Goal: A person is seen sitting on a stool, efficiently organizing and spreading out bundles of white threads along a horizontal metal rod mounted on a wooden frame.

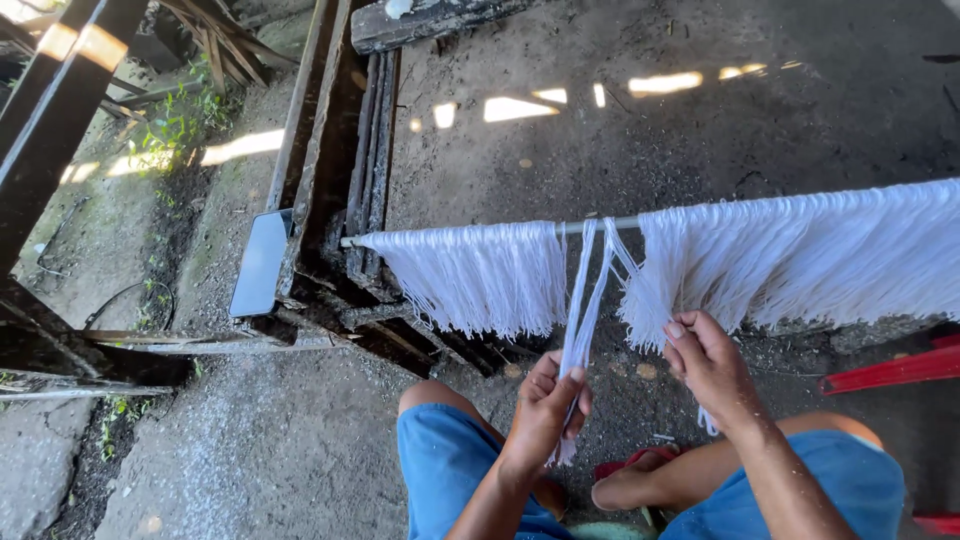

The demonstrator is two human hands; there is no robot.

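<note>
Your left hand is closed around a thin bundle of white strands, pulling it down from the rod. Your right hand, fingers curled, pinches strands at the fringe just beside it. Farther left, a phone leans on the wooden frame.

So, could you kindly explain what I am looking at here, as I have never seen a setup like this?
This is one view from a camera on the person's head, looking down at their two bare hands and knees. A thin horizontal rod carries many white strings hanging like a fringe. The left hand grips a small bunch of strands pulled apart from the rest. The right hand touches the fringe's lower edge. A dark phone leans on the wooden frame. Below is a dirt floor.
</note>
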